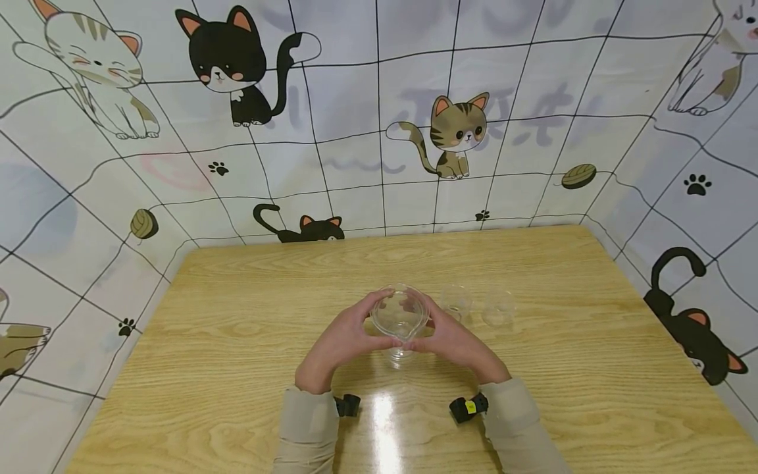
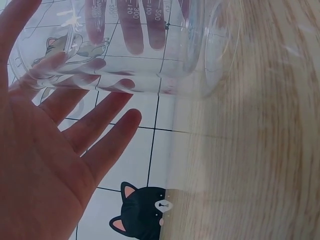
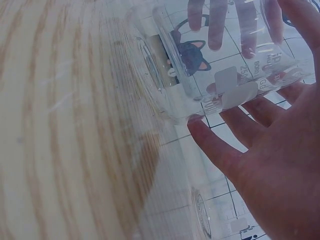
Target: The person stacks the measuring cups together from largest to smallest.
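Observation:
Between both hands is a clear beaker [image 1: 399, 319] with a pouring lip that points toward me. White volume marks show on its wall [image 2: 145, 65] in the left wrist view. My left hand [image 1: 354, 332] holds its left side and my right hand [image 1: 447, 334] the right, thumbs meeting near the lip. Seen from each wrist, the fingers of the left hand [image 2: 55, 150] and right hand [image 3: 270, 150] spread around the wall. More clear round glass [image 1: 399, 357] shows directly under the beaker, partly hidden by it; I cannot tell whether the two touch.
Two more clear round vessels, one [image 1: 456, 303] just behind my right hand and another [image 1: 499, 308] further right, stand on the wooden table [image 1: 249, 303]. Cat-patterned cloth walls [image 1: 355, 131] enclose the back and sides.

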`<state>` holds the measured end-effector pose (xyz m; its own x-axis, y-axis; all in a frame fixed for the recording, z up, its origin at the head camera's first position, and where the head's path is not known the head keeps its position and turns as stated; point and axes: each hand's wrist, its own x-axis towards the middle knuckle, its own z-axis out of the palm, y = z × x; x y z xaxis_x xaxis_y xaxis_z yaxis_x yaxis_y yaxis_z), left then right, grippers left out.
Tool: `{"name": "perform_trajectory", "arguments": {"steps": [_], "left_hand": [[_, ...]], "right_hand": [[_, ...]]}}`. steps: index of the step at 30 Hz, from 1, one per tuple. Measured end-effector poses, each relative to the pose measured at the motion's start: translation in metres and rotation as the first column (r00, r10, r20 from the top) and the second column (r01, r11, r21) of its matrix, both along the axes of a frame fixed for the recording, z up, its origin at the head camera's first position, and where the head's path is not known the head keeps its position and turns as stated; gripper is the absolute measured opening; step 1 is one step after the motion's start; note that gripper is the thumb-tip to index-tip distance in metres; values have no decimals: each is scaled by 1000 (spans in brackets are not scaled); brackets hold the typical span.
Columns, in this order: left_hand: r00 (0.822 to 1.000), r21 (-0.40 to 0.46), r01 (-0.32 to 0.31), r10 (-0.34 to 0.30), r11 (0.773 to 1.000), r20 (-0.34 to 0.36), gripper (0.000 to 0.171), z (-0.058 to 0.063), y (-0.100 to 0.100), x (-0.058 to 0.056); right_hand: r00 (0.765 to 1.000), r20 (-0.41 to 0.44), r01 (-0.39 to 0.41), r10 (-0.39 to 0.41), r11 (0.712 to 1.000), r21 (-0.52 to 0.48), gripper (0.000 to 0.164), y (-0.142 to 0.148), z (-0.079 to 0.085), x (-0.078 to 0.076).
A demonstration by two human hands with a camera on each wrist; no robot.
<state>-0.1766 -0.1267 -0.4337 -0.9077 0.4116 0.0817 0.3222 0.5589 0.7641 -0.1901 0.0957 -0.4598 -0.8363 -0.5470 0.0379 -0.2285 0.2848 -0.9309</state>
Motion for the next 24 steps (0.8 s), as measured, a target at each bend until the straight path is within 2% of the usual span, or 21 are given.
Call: {"name": "perform_trajectory", "arguments": {"steps": [6, 13, 16, 19, 24], "left_hand": [[1000, -5, 3, -3, 1000, 9, 82, 2, 1, 1], [1000, -18, -8, 8, 1000, 5, 84, 3, 1, 1], [1000, -22, -9, 9, 1000, 4, 84, 3, 1, 1], [1000, -26, -7, 7, 1000, 3, 83, 3, 1, 0], [1000, -42, -3, 3, 999, 0, 80, 3, 1, -1]], "right_hand": [[1000, -1, 4, -4, 1000, 4, 92, 0, -2, -1], [1000, 23, -16, 17, 1000, -3, 92, -1, 21, 8], [1000, 19, -23, 23, 1000, 8, 92, -1, 25, 10], [1000, 12, -20, 20, 1000, 5, 91, -1, 21, 8], [1000, -14, 6, -5, 1000, 23, 90, 0, 4, 1]]}}
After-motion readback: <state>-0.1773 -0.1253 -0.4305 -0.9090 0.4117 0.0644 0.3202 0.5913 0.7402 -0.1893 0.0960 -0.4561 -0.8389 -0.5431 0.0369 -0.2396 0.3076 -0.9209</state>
